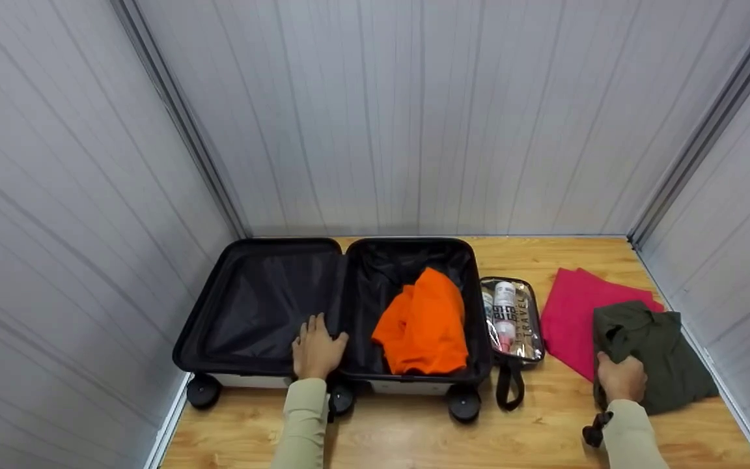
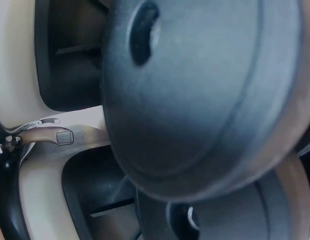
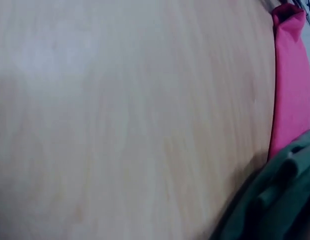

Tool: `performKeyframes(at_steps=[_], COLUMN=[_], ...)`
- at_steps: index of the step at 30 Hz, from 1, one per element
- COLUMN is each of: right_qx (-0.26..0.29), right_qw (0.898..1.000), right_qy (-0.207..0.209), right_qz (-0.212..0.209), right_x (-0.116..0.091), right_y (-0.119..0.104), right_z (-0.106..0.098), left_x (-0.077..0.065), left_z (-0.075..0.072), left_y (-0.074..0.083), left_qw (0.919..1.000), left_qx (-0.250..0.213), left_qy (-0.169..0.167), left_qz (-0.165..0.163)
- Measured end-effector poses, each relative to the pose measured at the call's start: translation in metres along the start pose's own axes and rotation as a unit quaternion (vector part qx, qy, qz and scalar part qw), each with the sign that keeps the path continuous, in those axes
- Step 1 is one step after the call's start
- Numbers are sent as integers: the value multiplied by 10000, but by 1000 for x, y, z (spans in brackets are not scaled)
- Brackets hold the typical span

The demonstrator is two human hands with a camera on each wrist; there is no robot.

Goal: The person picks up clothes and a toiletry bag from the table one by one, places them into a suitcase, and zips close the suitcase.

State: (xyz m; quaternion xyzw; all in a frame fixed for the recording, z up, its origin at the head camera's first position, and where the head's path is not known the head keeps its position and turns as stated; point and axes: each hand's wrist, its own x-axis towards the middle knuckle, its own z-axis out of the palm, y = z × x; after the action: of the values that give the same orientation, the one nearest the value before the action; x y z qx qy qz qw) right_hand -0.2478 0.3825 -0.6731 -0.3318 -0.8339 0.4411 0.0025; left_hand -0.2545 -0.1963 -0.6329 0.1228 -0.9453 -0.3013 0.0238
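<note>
An open suitcase [image 1: 193, 306] lies flat with its two halves side by side. My left hand [image 1: 318, 348] rests on the inner front corner of the left half, its fingers spread. In the left wrist view, black suitcase wheels [image 2: 195, 90] fill most of the picture. A crumpled orange garment [image 1: 430, 326] lies in the right half. At the right, my right hand [image 1: 621, 378] grips the left edge of a folded dark green garment [image 1: 668, 365]. This one partly covers a pink garment [image 1: 570, 312]. The right wrist view shows only a corner of the green cloth [image 3: 265, 205].
A clear zipped toiletry bag [image 1: 528, 319] with bottles inside stands against the suitcase's right side, its black strap [image 1: 510, 391] on the wooden floor [image 1: 414, 430]. Pale panel walls [image 1: 388, 117] enclose the back and both sides.
</note>
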Motion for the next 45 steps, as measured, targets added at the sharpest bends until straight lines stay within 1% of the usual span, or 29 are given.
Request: performKeyframes(at_steps=[2,4,6,10,13,15,17,20,22,25,28,35,38,40,42,44,45], right_qx=[6,158,313,444,557,701,844,1007,1203,1607,2050,2816,3152,3401,3725,4150,4409], right_qw=[9999,9998,9995,9982,9977,9972,9962,9940,9914,9857,9774,9571,9454,9355,9214,9020,8890], right_qy=[-102,-125,-50,347,378,245,26,-196,-235,-157,-53,-111,-153,-187,-226,-202,-182], right_qz=[32,34,-17,-211,-106,33,212,368,453,491,508,666,811,936,1083,1176,1223], right_x=[-1,-2,-2,-4,-8,-10,-10,-9,-8,-6,-6,-6,-7,-8,-10,-12,-12], right_y=[-4,-7,-11,-18,-24,-28,-32,-39,-42,-45,-44,-47,-49,-50,-52,-55,-57], right_z=[-1,-2,-2,-4,-10,-16,-24,-37,-45,-55,-65,-87,-96,-101,-107,-111,-113], left_x=[0,0,0,1,1,1,1,2,2,2,3,3,2,2,2,2,2], left_z=[0,0,0,-1,-1,-1,-1,-2,-2,-2,-2,-3,-3,-3,-3,-3,-2], left_y=[0,-1,-1,-1,0,0,0,0,-1,-1,0,1,1,1,0,0,0], left_qw=[10000,10000,10000,10000,9999,9999,10000,10000,10000,10000,9999,9999,9999,9999,9999,9999,9999], left_qx=[31,72,92,85,86,83,77,49,37,30,72,130,128,127,107,88,82], left_qy=[11,19,21,33,53,51,45,32,46,82,87,42,54,67,65,61,64], left_qz=[-2,1,2,15,24,27,32,38,47,40,12,-71,-60,-59,-59,-54,-52])
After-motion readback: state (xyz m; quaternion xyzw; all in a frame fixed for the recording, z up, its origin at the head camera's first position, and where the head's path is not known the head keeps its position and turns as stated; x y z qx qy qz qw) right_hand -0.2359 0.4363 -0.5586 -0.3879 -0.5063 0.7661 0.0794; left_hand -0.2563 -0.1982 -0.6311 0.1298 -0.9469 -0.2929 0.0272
